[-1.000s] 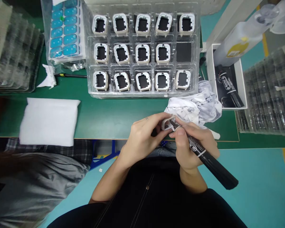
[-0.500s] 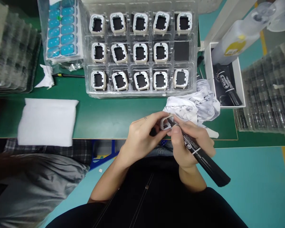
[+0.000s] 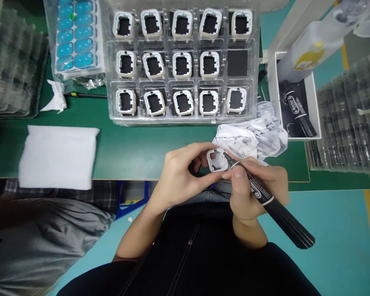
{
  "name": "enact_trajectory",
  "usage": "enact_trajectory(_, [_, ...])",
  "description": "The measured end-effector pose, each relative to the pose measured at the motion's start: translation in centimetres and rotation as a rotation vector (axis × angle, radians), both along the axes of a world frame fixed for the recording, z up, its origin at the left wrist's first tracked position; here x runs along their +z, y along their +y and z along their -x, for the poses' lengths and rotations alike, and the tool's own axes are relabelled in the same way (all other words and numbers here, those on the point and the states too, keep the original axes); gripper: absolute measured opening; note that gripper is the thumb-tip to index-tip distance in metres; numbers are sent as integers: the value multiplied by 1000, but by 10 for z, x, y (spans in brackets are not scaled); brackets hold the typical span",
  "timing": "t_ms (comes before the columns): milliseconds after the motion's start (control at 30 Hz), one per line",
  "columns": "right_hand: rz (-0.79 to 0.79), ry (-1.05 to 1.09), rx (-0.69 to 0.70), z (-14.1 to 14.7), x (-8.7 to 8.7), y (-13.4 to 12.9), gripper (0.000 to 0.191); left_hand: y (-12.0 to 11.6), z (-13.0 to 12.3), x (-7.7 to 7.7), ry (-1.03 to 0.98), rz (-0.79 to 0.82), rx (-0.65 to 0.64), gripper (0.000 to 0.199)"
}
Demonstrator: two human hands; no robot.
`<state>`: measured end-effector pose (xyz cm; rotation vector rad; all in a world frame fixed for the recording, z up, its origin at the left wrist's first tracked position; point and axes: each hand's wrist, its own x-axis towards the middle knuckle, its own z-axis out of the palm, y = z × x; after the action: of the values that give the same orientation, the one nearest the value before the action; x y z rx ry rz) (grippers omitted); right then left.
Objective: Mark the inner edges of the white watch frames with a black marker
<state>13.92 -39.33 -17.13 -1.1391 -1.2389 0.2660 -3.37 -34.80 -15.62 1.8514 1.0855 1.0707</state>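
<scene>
Between the thumb and fingers of my left hand (image 3: 181,174) is a small white square frame with rounded corners (image 3: 210,162), its opening facing up toward me. My right hand (image 3: 255,187) grips a black marker (image 3: 263,197), tip pointing up and left. The marker's dark tip is at the frame's right edge; whether it touches cannot be made out. Behind the hands, a clear plastic tray (image 3: 160,120) holds several similar white frames in its compartments. One compartment at the right of the middle row shows only its black pad (image 3: 237,63).
A crumpled white cloth (image 3: 249,135) lies just beyond my right hand. A white box (image 3: 319,119) holds another marker (image 3: 299,113) and a bottle (image 3: 311,53). At left are a folded white cloth (image 3: 58,158) and a bag of blue pieces (image 3: 75,37). Stacked trays (image 3: 351,123) stand at right.
The white frame has turned so its opening shows more fully. The marker and my right hand have shifted slightly right, with the tip now at the frame's right edge instead of over its opening.
</scene>
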Motion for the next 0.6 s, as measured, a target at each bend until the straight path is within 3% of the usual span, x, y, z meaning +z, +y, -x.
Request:
enact_trajectory(300, [-77,23,-14,-3,-5,0,20,4,8,0,-61,114,-83,53])
enact_trajectory(600, [-96,-24,-20,-6,-9,0,22,5,9,1,-108,207,-116,50])
